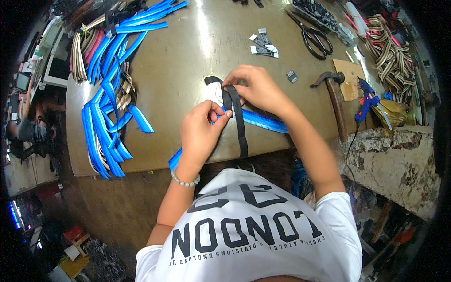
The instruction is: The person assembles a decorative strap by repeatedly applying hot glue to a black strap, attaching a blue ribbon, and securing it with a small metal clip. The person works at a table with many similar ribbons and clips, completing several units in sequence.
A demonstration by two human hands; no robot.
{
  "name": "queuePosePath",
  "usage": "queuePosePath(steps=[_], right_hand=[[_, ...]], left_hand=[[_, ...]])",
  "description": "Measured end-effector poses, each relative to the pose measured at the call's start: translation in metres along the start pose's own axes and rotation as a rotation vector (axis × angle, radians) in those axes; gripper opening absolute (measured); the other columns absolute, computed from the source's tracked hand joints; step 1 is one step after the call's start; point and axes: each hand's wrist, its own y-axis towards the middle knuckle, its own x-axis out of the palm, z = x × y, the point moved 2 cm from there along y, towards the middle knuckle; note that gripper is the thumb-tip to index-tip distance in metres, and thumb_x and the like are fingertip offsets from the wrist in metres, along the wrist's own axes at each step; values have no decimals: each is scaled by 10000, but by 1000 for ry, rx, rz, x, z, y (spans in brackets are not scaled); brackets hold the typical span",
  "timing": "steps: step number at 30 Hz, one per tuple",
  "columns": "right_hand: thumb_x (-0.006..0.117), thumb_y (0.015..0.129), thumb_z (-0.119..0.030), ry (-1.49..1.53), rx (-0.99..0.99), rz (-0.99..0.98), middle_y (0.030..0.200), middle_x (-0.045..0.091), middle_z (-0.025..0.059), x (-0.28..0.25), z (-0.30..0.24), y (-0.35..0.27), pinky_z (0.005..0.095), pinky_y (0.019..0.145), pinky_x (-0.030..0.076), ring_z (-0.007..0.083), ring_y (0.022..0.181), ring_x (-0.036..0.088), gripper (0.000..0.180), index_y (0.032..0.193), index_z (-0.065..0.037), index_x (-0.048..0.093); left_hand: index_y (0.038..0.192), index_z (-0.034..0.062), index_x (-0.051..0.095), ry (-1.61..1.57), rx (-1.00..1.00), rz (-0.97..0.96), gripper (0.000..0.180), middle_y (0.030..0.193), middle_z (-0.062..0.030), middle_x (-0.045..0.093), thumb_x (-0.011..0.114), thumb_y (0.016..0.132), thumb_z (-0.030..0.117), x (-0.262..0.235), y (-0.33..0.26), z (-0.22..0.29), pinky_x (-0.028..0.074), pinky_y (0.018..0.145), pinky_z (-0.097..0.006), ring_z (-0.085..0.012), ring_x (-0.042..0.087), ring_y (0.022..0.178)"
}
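Note:
Near the front edge of the table, both my hands work on a narrow black strap (240, 124). It is looped at the top, and one end hangs down toward the table edge. My right hand (258, 89) pinches the loop between thumb and fingers. Lower down, the closed fingertips of my left hand (199, 129) press on the black strap where it meets a blue ribbed strap (265, 122). This blue strap runs out to the right beneath the black one. A white piece (213, 92) with a dark end lies behind my fingers, partly hidden.
Blue straps (96, 129) and striped straps (81, 58) are heaped at left. Beyond my hands lie small labels (265, 47) and black scissors (311, 37). A hammer (334, 101), cardboard (348, 82) and a blue glue gun (366, 101) with a cable are at right, near more striped straps (387, 56).

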Motion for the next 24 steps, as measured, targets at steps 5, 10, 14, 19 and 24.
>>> queuePosePath(steps=[5, 10, 14, 19, 24], right_hand=[[548, 805, 50, -73, 218, -224, 662, 675, 105, 3, 22, 23, 305, 544, 532, 162, 531, 664, 205, 936, 27, 705], [592, 910, -79, 219, 160, 223, 831, 734, 128, -14, 12, 37, 301, 659, 547, 147, 709, 705, 181, 1018, 22, 695], [614, 960, -223, 69, 51, 638, 1230, 650, 181, -68, 26, -28, 349, 934, 487, 223, 1156, 615, 357, 1245, -9, 620], [554, 995, -315, -1231, 455, 717, 1225, 610, 224, -115, 67, -140, 488, 956, 445, 378, 1146, 572, 379, 1177, 10, 620], [525, 1011, -312, -715, 553, 611, 917, 653, 254, -85, -14, -137, 494, 738, 493, 406, 828, 639, 375, 1047, 53, 607]], left_hand=[[1082, 150, 724, 190, 174, 3, 244, 781, -72, 596, 726, 862, 254, -2, -7, 5, 485, 583, -398, -278, 605, 633], [1138, 166, 727, 301, 211, -8, 266, 766, -70, 587, 700, 890, 258, -6, -15, 4, 496, 580, -392, -267, 615, 635], [1118, 152, 734, 272, 222, 47, 233, 753, -72, 574, 687, 905, 233, -14, -16, 1, 492, 561, -379, -258, 608, 618], [1119, 119, 716, 225, 286, 86, 223, 766, -72, 576, 664, 907, 170, -12, -16, -3, 488, 553, -374, -266, 603, 618], [1274, 114, 618, 75, 293, 121, 329, 781, -92, 578, 547, 955, 75, -13, -13, -11, 471, 602, -338, -226, 573, 621]])
